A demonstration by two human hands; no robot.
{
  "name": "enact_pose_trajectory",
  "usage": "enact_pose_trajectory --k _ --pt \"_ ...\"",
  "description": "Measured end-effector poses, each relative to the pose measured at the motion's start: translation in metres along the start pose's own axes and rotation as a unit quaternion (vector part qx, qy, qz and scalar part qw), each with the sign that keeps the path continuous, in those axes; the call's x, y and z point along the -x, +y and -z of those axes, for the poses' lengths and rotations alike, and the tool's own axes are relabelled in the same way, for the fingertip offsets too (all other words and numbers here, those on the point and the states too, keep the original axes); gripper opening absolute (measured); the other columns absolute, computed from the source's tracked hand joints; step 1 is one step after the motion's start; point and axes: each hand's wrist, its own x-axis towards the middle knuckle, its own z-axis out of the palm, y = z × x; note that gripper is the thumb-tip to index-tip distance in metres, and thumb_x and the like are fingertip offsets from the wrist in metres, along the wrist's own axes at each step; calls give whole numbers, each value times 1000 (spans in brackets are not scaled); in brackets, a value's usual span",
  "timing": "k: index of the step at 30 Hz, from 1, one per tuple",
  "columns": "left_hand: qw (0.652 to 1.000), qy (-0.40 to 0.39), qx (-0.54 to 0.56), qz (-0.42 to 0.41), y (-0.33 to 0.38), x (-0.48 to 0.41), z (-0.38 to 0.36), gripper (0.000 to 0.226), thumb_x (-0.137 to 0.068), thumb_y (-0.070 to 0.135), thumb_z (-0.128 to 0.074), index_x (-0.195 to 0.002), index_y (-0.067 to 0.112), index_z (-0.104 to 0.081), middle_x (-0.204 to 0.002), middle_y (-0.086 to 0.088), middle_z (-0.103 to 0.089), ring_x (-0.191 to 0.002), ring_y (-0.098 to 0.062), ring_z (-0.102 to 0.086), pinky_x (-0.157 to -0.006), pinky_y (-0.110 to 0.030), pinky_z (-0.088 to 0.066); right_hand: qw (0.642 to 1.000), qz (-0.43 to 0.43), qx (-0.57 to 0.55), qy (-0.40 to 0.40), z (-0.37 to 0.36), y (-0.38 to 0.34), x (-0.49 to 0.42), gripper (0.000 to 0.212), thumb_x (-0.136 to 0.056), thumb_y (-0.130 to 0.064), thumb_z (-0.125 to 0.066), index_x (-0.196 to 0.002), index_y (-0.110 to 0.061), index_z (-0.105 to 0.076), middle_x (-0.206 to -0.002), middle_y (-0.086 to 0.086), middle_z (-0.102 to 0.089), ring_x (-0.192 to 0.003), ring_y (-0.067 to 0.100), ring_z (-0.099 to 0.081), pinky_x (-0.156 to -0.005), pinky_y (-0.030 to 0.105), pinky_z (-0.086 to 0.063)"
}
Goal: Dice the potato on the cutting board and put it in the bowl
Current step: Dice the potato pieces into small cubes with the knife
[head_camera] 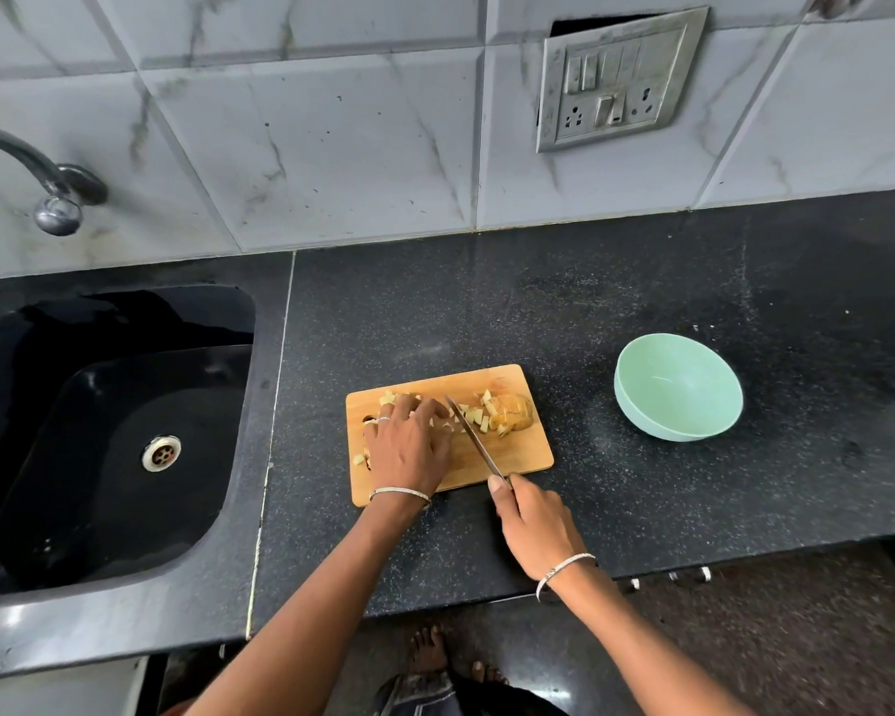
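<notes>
The person is standing at the black counter and working over a wooden cutting board that is lying near the counter's front edge, about midway along it. The potato is lying on the board, all of it, much of it already in small pale cubes scattered along the board's far edge and middle. A larger chunk with its skin showing is sitting toward the board's right end.

The left hand is lying palm down over the board's left half, its fingers bunched close together and curling down onto potato pieces beneath them; what is under the palm is hidden. A ring is showing on one finger.

The right hand is gripping the knife just past the board's front edge, fingers wrapping the handle, which they are hiding, and the thumb is stretching along toward the blade's base. The blade is slanting across the board between the left hand and the cubes, its tip pointing to the far edge.

A mint-green bowl is standing upright on the counter to the right of the board, apart from it. A black sink is taking up the counter's left end, with a tap on the tiled wall above it and a switch panel higher up to the right.
</notes>
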Motion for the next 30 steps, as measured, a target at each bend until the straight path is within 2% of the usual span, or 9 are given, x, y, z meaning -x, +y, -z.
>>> enact_pose_trajectory --k 3,8,13,17,21,24,27,30 --pt "998 -25 -56 -25 1 -1 -3 22 -89 48 -56 -102 34 -65 -113 6 -53 -107 -22 -47 -84 -42 -35 1000 6 -1 10 3 3 -4 44 -102 -53 -26 -80 -20 -45 -80 10 -63 -83 38 -58 -67 43 -41" --pt "993 5 -115 19 0 -3 0 22 -89 41 -54 -93 24 -67 -115 0 -54 -105 -25 -46 -83 -42 -33 1000 -1 -1 23 5 10 -5 47 -102 -54 -25 -85 -18 -52 -83 8 -65 -83 36 -60 -71 43 -45" --pt "997 -12 -60 40 4 -11 7 16 -87 40 -61 -95 28 -69 -113 3 -57 -107 -23 -47 -84 -39 -30 1000 0 -4 19 0 17 -1 47 -101 -56 -25 -90 -21 -55 -87 8 -67 -86 35 -62 -74 44 -48" --pt "998 -30 -30 52 8 -24 11 20 -90 22 -60 -99 33 -72 -113 3 -60 -110 -23 -49 -87 -40 -32 1000 1 -6 24 0 17 -1 47 -100 -57 -26 -87 -20 -52 -82 8 -66 -84 37 -62 -70 43 -46" --pt "998 -30 -9 51 1 -31 16 32 -89 10 -57 -100 35 -73 -110 4 -62 -108 -23 -50 -80 -37 -27 1000 1 1 24 0 20 -1 49 -99 -59 -24 -85 -20 -50 -81 6 -65 -84 37 -62 -68 43 -45" --pt "998 -31 11 46 -2 -39 20 32 -93 12 -51 -100 35 -72 -107 7 -68 -108 -23 -55 -78 -37 -23 1000 0 7 24 -1 20 -3 50 -99 -61 -22 -87 -21 -52 -84 5 -66 -86 36 -62 -71 43 -47" --pt "998 -24 29 55 -6 -47 26 27 -89 16 -54 -90 35 -72 -98 9 -72 -103 -22 -60 -84 -41 -31 1000 3 7 27 0 20 -5 51 -98 -61 -21 -90 -23 -54 -87 4 -68 -87 34 -63 -72 43 -47" --pt "996 -71 0 54 -8 -43 32 18 -84 21 -60 -80 36 -71 -93 10 -69 -98 -21 -61 -88 -42 -35 1000 1 3 24 0 20 -5 52 -97 -63 -21 -89 -23 -54 -85 2 -67 -84 33 -63 -72 43 -48"
